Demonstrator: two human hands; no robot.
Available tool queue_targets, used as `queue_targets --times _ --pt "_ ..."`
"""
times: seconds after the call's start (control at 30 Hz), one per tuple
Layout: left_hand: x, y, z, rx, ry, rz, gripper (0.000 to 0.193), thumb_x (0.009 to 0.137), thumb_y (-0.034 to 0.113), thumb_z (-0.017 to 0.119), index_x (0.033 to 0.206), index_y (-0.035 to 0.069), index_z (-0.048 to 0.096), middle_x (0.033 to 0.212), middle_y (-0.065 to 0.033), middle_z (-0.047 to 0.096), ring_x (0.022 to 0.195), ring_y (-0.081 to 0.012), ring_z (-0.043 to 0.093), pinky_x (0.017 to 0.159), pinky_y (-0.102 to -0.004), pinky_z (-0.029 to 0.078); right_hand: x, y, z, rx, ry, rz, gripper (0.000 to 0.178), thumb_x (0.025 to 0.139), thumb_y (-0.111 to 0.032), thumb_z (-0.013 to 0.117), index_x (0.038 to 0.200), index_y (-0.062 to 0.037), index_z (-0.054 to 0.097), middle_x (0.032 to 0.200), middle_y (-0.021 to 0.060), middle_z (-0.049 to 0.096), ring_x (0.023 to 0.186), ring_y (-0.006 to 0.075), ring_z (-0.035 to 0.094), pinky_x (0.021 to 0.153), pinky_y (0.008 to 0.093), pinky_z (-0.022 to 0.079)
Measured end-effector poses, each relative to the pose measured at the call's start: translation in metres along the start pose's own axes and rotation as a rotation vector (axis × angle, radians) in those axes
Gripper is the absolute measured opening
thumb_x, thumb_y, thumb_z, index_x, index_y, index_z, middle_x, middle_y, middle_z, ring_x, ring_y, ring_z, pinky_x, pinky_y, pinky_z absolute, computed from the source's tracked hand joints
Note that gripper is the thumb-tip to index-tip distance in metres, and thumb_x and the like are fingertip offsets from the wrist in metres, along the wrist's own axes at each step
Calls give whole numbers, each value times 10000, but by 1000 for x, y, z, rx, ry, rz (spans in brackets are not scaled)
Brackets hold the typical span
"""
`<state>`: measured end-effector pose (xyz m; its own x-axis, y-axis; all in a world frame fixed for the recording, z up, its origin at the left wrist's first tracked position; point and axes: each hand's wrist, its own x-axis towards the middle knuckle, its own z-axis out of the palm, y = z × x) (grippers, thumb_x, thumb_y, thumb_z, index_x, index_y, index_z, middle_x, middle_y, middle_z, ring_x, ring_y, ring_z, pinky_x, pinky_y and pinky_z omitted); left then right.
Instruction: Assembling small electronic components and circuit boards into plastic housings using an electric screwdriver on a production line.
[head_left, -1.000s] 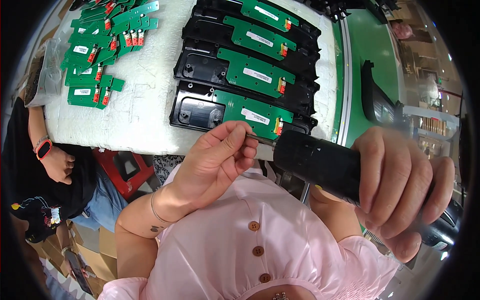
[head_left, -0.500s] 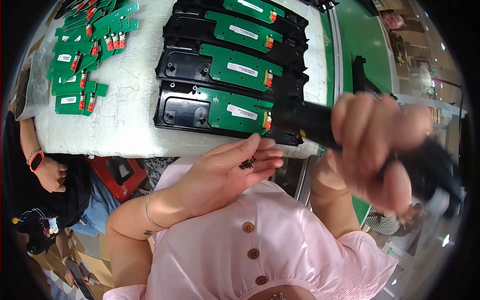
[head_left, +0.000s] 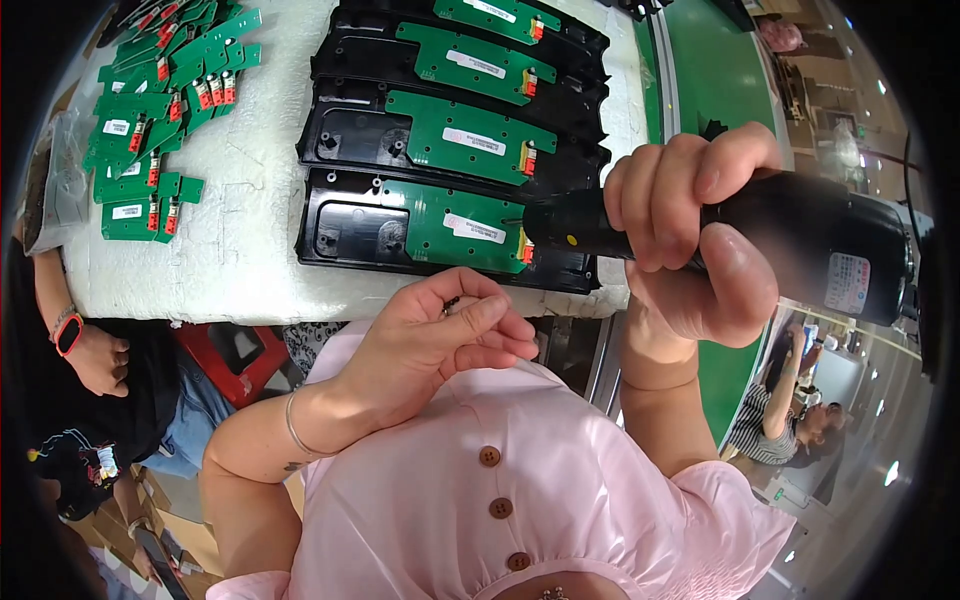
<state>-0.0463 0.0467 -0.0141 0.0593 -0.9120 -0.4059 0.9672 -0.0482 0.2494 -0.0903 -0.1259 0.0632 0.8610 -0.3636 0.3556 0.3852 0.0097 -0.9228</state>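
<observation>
My right hand (head_left: 700,225) is wrapped round a black electric screwdriver (head_left: 820,240). The tool lies nearly level, and its thin bit reaches the right part of the nearest green circuit board (head_left: 425,225), between the white label and the red-and-yellow part. Whether the bit touches the board I cannot tell. That board sits in a long black plastic panel (head_left: 345,235). Just in front of the panel, my left hand (head_left: 440,325) is curled with its thumb folded over the fingers. A few small dark screws (head_left: 450,304) show between them; the palm is mostly hidden.
More black panels with boards (head_left: 480,135) line up behind on the white foam surface (head_left: 240,230). Loose green boards (head_left: 165,110) are heaped at left beside a clear plastic bag (head_left: 65,195). Another person's hand (head_left: 98,360) is at left; a person in stripes (head_left: 780,420) is at right.
My left hand has gone from an open palm showing screws to curled fingers. My right hand and the screwdriver have moved slightly left; the bit is now over the board.
</observation>
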Motion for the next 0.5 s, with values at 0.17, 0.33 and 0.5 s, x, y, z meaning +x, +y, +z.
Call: queue_targets --times 0.17,0.33,0.5 --pt "3 -6 -6 11 30 38 149 886 104 517 1005 17 540 894 -95 597 808 -155 609 715 -231 507 4 2 3 -4 -48 44 215 689 -162 506 850 -62 405 550 -14 417 456 94 370 481 253 315" --pt "4 -2 0 -77 103 89 175 858 130 575 986 11 577 883 -72 603 785 -138 591 715 -230 486 3 1 9 -64 -33 43 227 692 -163 519 868 -71 407 550 -26 409 453 93 352 473 254 308" --pt "9 -3 -2 -139 21 103 181 869 172 563 977 28 582 877 -55 603 777 -118 584 691 -219 481 -7 -28 1 106 -54 -127 242 678 -137 588 857 -88 433 552 -37 490 462 72 460 483 197 384"
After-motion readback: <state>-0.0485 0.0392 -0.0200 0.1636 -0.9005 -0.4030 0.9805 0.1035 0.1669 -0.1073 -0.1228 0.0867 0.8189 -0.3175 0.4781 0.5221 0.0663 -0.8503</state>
